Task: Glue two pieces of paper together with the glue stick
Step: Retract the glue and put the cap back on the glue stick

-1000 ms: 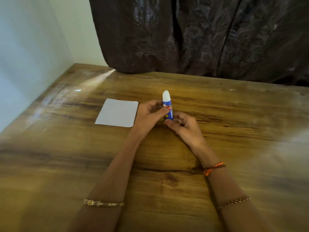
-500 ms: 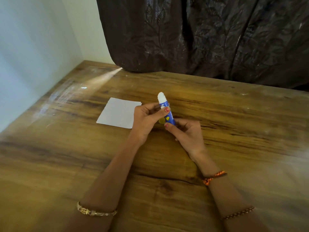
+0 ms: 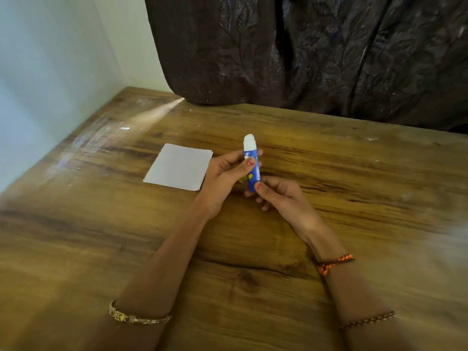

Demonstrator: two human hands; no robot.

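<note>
A blue glue stick stands nearly upright above the wooden table, its white glue tip exposed at the top and no cap on it. My left hand grips its middle, thumb across the label. My right hand pinches its bottom end with thumb and fingers. Something small and yellow shows between my left palm and the stick; what it is cannot be told. White square paper lies flat on the table just left of my left hand, looking like stacked sheets with edges nearly aligned.
A dark patterned curtain hangs along the table's far edge. A pale wall borders the table on the left. Bracelets are on both wrists.
The glue stick has gone from tilted left to nearly upright, with both hands still holding it. The camera view shifted slightly; the paper has not moved.
</note>
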